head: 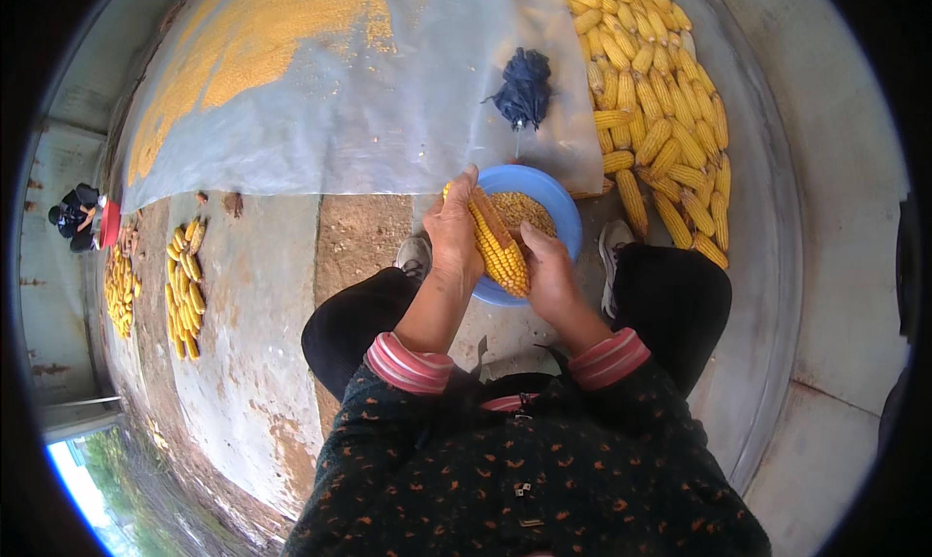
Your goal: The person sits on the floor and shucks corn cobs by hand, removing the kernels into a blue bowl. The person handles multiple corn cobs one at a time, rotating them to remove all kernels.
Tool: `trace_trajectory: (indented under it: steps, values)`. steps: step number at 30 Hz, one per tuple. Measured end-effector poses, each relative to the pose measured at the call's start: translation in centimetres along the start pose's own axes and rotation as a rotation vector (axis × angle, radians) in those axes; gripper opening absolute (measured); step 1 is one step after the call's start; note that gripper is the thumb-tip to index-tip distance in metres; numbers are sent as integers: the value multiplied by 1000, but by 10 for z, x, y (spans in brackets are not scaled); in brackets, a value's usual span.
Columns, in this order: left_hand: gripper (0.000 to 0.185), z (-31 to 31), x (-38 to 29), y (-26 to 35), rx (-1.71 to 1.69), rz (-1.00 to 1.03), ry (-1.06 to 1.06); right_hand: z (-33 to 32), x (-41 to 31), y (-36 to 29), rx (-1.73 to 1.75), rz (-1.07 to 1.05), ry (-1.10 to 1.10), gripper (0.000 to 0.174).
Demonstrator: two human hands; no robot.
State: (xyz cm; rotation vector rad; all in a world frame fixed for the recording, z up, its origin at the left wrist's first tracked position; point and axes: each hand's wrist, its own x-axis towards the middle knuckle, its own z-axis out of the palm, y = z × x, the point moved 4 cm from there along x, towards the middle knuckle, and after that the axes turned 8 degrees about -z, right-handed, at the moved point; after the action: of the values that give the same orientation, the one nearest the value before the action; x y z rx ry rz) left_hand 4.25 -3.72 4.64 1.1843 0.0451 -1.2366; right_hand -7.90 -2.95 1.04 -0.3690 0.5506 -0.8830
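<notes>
A yellow ear of corn is held tilted between both hands, with a strip along its upper right side bare of kernels. My left hand wraps around its upper left part, thumb near the top end. At the lower right side of the ear, my right hand grips it, thumb against the cob. Below the hands a blue plastic basin stands on the ground between my feet. Loose corn kernels lie in the basin.
Many ears of corn are heaped at the right. A clear plastic sheet bears spread kernels and a dark blue folded umbrella. Smaller corn piles lie left. Another person sits far left beside a red basin.
</notes>
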Motion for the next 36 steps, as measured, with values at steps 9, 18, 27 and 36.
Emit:
trace_trajectory:
  steps: [9, 18, 27, 36]
  values:
    - [36, 7, -5, -3, 0, -74, -212, 6, -8, -7, 34, 77, -16, 19]
    - [35, 8, 0, -8, 40, -100, -172, 8, -8, -6, -35, 26, -30, 26]
    - [34, 9, -6, 5, 62, -36, -160, 16, -11, -14, -43, 8, -111, 35]
    - [32, 3, -1, -3, -1, -18, -102, 7, -11, -4, -269, -175, 33, 21]
